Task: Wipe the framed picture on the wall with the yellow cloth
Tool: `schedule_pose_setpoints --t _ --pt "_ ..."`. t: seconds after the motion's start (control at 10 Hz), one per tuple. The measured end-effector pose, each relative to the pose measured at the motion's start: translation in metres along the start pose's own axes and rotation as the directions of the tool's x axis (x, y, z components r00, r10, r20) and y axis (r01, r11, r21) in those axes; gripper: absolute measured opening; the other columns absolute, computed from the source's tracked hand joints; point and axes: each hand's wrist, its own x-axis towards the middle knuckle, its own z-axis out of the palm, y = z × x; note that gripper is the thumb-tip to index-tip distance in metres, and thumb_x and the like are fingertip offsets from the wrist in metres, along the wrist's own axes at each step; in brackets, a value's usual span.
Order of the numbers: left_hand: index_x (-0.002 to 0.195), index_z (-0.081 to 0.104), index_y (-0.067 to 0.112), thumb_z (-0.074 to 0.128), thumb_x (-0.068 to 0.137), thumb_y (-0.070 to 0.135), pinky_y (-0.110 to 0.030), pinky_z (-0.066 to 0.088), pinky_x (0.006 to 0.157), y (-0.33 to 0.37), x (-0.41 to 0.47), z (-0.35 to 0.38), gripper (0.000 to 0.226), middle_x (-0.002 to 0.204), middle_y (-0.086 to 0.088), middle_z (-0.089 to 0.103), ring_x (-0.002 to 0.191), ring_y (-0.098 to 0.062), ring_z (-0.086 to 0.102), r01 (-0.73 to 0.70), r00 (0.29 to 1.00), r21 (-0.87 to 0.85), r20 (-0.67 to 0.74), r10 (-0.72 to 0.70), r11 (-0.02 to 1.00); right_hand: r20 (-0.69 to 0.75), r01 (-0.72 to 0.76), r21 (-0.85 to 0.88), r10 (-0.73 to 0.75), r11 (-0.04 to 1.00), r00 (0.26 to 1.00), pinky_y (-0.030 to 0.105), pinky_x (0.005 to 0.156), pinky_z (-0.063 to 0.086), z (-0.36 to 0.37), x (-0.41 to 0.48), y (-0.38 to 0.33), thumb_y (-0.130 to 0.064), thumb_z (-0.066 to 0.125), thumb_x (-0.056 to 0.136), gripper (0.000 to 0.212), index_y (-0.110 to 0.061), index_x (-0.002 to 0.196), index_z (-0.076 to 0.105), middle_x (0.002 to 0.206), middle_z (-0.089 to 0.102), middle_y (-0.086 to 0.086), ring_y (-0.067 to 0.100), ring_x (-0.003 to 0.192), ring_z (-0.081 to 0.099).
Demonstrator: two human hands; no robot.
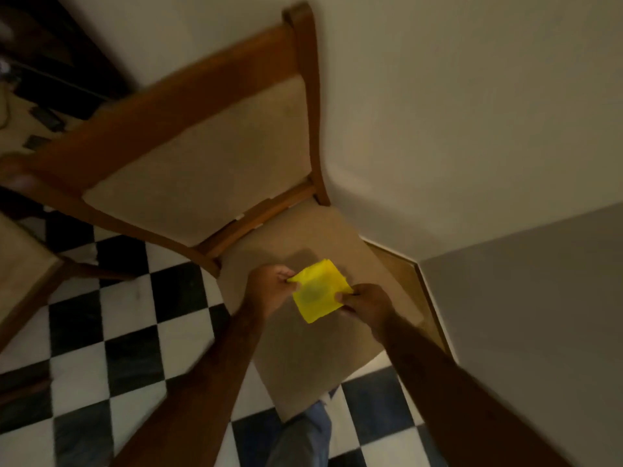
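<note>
Two bare forearms reach forward from the bottom of the frame, over a trouser leg [303, 436] and a black-and-white checkered floor [111, 332]. The left hand [269, 288] pinches the left corner of the yellow cloth [318, 291] between thumb and fingers; the right hand [364, 305] is closed on the cloth's right edge in the same way. The cloth is held between both hands in the air above the chair seat [303, 348], over the seat's rear half, near the backrest.

The cloth is bright yellow, folded into a small rough square, with one fold lying across its upper part and a slightly darker patch at its middle. No label, brand or writing is legible on it.

The wooden chair [202, 146] has a beige padded seat and backrest panel in a brown frame. Its right side stands just beside a pale wall [472, 112], with a skirting strip [421, 291] along the wall's foot. Dark, blurred objects lie at upper left; they cannot be identified.
</note>
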Motion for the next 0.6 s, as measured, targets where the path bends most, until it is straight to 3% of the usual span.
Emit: schedule_pose_setpoints --t 0.1,0.2,0.3,0.4,0.5,0.6 --pt "0.099 0.077 0.006 0.081 0.075 0.015 -0.023 0.048 0.068 -0.038 0.019 0.035 0.027 0.09 -0.012 0.078 0.077 -0.016 0.069 -0.027 0.999 0.149 -0.019 0.03 0.989 -0.059 -0.066 -0.035 0.064 0.997 0.996 0.03 0.073 0.063 0.009 0.043 0.041 -0.004 0.074 0.085 0.029 0.007 0.111 0.066 0.103 0.069 0.018 0.028 0.093 0.071" --pt "0.101 0.075 0.006 0.08 0.077 0.019 -0.023 0.045 0.07 -0.055 0.025 0.048 0.027 0.093 -0.01 0.078 0.081 -0.016 0.069 -0.016 0.999 0.175 -0.048 0.025 0.984 -0.071 -0.056 -0.048 0.053 0.997 0.996 0.031 0.075 0.064 0.012 0.058 0.051 -0.006 0.073 0.087 0.034 0.007 0.117 0.064 0.108 0.069 0.019 0.03 0.1 0.071" --pt "0.111 0.07 0.005 0.073 0.084 0.021 -0.026 0.044 0.075 -0.08 0.037 0.071 0.031 0.104 -0.014 0.075 0.098 -0.026 0.07 0.002 0.998 0.245 -0.057 0.012 0.969 -0.073 0.014 -0.377 -0.045 0.926 0.996 0.037 0.106 0.048 0.016 0.078 0.069 -0.019 0.07 0.09 0.047 -0.008 0.134 0.06 0.135 0.063 0.017 0.032 0.124 0.062" --pt "0.126 0.061 0.006 0.068 0.089 0.023 -0.027 0.044 0.084 -0.086 0.034 0.08 0.041 0.124 -0.015 0.066 0.115 -0.029 0.063 -0.043 0.997 0.369 -0.038 0.062 0.928 -0.05 0.095 -0.529 -0.142 0.844 0.989 0.034 0.108 0.04 0.018 0.078 0.074 -0.025 0.067 0.092 0.055 -0.012 0.143 0.053 0.145 0.056 0.012 0.03 0.134 0.052" --pt "0.148 0.038 0.006 0.062 0.094 0.032 -0.041 0.042 0.109 -0.08 0.02 0.079 0.065 0.153 -0.019 0.041 0.141 -0.033 0.042 -0.129 0.98 0.522 -0.065 0.19 0.843 -0.06 0.208 -0.742 -0.372 0.638 0.926 0.044 0.112 0.04 0.016 0.061 0.068 -0.035 0.067 0.089 0.069 -0.012 0.148 0.04 0.153 0.044 0.014 0.034 0.143 0.04" --pt "0.152 0.031 0.005 0.054 0.096 0.045 -0.048 0.037 0.115 -0.071 0.01 0.073 0.072 0.16 -0.018 0.034 0.146 -0.034 0.035 -0.257 0.938 0.601 -0.033 0.344 0.757 -0.048 0.205 -0.885 -0.521 0.417 0.852 0.052 0.12 0.03 0.008 0.045 0.061 -0.048 0.063 0.09 0.086 -0.01 0.156 0.023 0.165 0.026 0.017 0.037 0.153 0.022"
